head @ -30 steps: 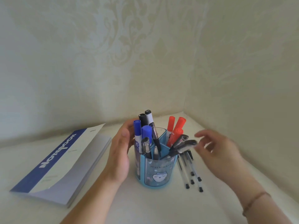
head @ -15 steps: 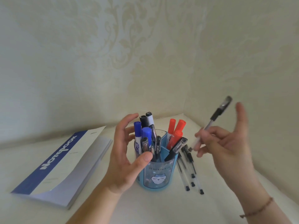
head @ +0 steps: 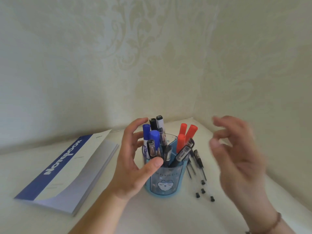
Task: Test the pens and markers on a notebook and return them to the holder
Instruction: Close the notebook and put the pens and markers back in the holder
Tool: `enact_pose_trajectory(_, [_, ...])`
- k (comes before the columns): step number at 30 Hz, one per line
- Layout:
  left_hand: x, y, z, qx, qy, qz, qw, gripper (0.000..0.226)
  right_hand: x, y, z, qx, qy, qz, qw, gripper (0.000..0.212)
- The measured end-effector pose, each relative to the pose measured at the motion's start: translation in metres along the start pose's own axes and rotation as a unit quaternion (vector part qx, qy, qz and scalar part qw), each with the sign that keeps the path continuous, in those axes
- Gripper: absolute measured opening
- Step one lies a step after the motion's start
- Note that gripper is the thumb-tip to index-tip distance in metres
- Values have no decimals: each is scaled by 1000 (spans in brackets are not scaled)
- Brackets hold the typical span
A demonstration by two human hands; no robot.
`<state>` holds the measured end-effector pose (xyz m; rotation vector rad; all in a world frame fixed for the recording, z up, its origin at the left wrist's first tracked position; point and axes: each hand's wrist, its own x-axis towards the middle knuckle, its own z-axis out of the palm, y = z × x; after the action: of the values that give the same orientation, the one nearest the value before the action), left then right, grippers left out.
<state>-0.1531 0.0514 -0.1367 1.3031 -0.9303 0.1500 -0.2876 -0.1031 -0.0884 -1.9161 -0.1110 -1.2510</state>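
On the pale tabletop, tucked into the corner of 2 papered walls, stands a round blue pen holder [head: 166, 180] with a little cartoon face on its front. Its compartments are crowded: 2 blue markers [head: 154, 138] and a black marker [head: 153, 124] beside a white-barrelled one [head: 160, 123] toward the left and back, 3 red markers [head: 183, 137] on the right, and several clear gel pens [head: 181, 153] leaning out over the front rim.

Close against the holder's left side is the left hand [head: 133, 159], fingers spread and gently bent, thumb reaching across the near rim; it cups the holder loosely (whether the palm actually touches the wall I cannot make out) and pinches nothing. Off to the right, raised above the table and clear of the holder, the right hand [head: 236, 152] is smeared with motion blur; its fingers look loosely curled, and I see no pen in it, though the blur leaves that unsure. A thin bracelet [head: 271, 224] circles that wrist.

Just right of the holder's base, 3 or 4 clear pens [head: 200, 168] lie on the table, black tips toward me. Well to the left lies the closed notebook [head: 67, 164], blue band on its cover, angled away toward the wall.
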Motion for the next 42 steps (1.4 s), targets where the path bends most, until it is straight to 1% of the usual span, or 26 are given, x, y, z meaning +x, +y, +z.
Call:
enact_pose_trajectory(1, [0, 0, 0, 4, 2, 1, 1000, 79, 1, 5, -4, 10, 36, 42, 998, 30])
enact_pose_trajectory(2, [0, -1, 0, 6, 3, 3, 1000, 78, 2, 14, -8, -35, 52, 82, 995, 29])
enact_pose_trajectory(3, [0, 0, 0, 5, 4, 3, 1000, 77, 3, 24, -13, -125, 34, 123, 984, 27])
enact_pose_trajectory(5, [0, -1, 1, 1, 3, 2, 1000, 75, 0, 45, -17, -304, -93, 204, 926, 24])
enact_pose_trajectory(6, [-1, -1, 1, -1, 1, 1, 1000, 74, -3, 52, -16, -354, -159, 246, 888, 26])
enact_pose_trajectory(8, [-1, 0, 2, -8, -7, -3, 1000, 76, -8, 60, -12, -397, -252, 314, 825, 35])
enact_pose_trajectory(9, [-1, 1, 2, -8, -10, -5, 1000, 80, -9, 60, -11, -402, -280, 328, 807, 39])
enact_pose_trajectory(12, [-2, 5, 2, 2, -31, -4, 1000, 95, -8, 58, -12, -376, -311, 339, 805, 48])
enact_pose_trajectory(14, [-2, 8, 5, -2, -48, -1, 999, 100, -8, 54, -14, -356, -328, 345, 804, 52])
enact_pose_trajectory(18, [-4, 15, 14, -11, -44, 8, 999, 100, -7, 50, -22, -348, -342, 360, 795, 57])
enact_pose_trajectory(21, [-5, 20, 18, 4, -23, 21, 1000, 99, -9, 45, -17, -388, -357, 341, 778, 54])
enact_pose_trajectory(23, [-5, 24, 20, 9, -23, 38, 999, 91, -11, 40, -5, -422, -363, 328, 763, 55])
enact_pose_trajectory(25, [-5, 25, 23, 18, -28, 54, 998, 83, -9, 39, -2, -428, -344, 323, 770, 61])
enact_pose_trajectory(26, [-5, 24, 24, 23, -32, 61, 997, 80, -5, 39, -4, -413, -314, 317, 794, 67])
enact_pose_trajectory(27, [-6, 24, 25, 27, -39, 66, 997, 79, 0, 38, -8, -377, -261, 307, 834, 72])
enact_pose_trajectory(29, [-6, 24, 25, 23, -51, 66, 996, 78, 10, 28, -15, -215, -83, 270, 935, 80])
enact_pose_trajectory(30, [-7, 23, 24, 14, -50, 58, 997, 78, 13, 18, -17, -88, 24, 246, 965, 83])
enact_pose_trajectory(31, [-7, 22, 24, 1, -43, 45, 998, 79, 14, 5, -18, 26, 102, 205, 973, 85])
enact_pose_trajectory(32, [-7, 21, 24, -12, -37, 32, 999, 80, 13, -7, -16, 102, 142, 153, 973, 84])
enact_pose_trajectory(34, [-9, 18, 22, -34, -26, 14, 999, 76, 9, -20, -8, 149, 145, 77, 975, 79])
enact_pose_trajectory(36, [-9, 16, 22, -41, -15, 1, 999, 75, 3, -22, 1, 159, 104, 51, 981, 80])
enact_pose_trajectory(38, [-8, 17, 22, -39, -7, -1, 999, 75, -2, -19, 8, 131, 67, 34, 989, 78])
enact_pose_trajectory(39, [-8, 18, 22, -42, -3, -2, 999, 74, -4, -17, 10, 81, 38, 8, 996, 68])
enact_pose_trajectory(40, [-8, 18, 21, -48, -3, -5, 999, 75, -3, -15, 11, -13, -6, -32, 999, 51])
enact_pose_trajectory(41, [-8, 17, 20, -63, -5, -13, 998, 78, -3, -14, 12, -126, -54, -73, 988, 29])
enact_pose_trajectory(42, [-8, 17, 20, -79, -12, -25, 996, 82, -3, -13, 13, -204, -85, -102, 970, 14])
